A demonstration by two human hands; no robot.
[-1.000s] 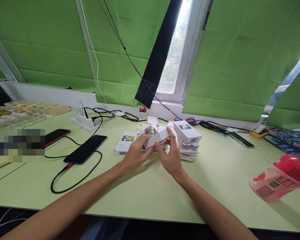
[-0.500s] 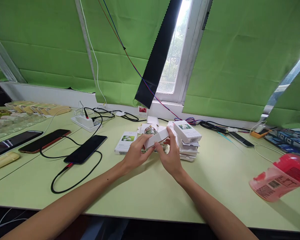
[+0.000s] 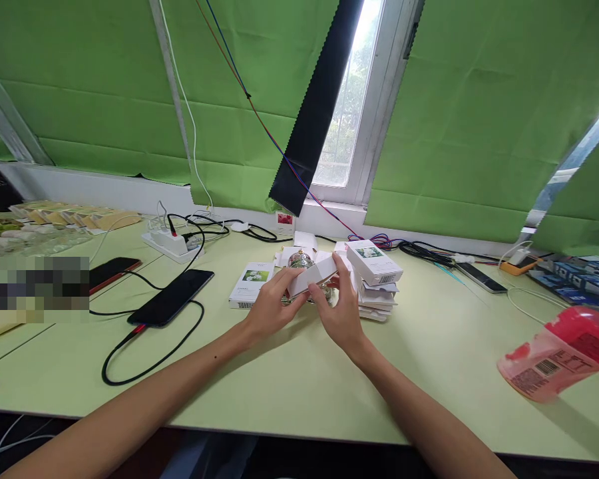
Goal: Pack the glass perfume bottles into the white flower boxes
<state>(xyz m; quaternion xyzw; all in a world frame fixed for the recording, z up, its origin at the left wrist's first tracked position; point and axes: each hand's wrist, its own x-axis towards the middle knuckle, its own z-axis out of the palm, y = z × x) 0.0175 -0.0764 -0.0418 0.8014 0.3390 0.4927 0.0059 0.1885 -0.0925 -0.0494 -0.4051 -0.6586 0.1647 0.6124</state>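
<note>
Between my two hands is a small white box, tilted and raised above the table. My left hand grips its left end, thumb below and fingers on top. At its right end, my right hand holds it with the thumb underneath and fingers at the upper edge. Behind the box a shiny silver ornate object is partly hidden. A white box with a flower picture lies left of my left hand. To the right stands a stack of white boxes, topped by another flower-picture box.
A black phone on a charging cable lies left, near a white power strip. A pink-red bottle lies on the right. Black cables run along the back, and another phone is at the back right.
My hands and the white box stay almost still. A blurred, pixelated patch now covers part of the far left.
</note>
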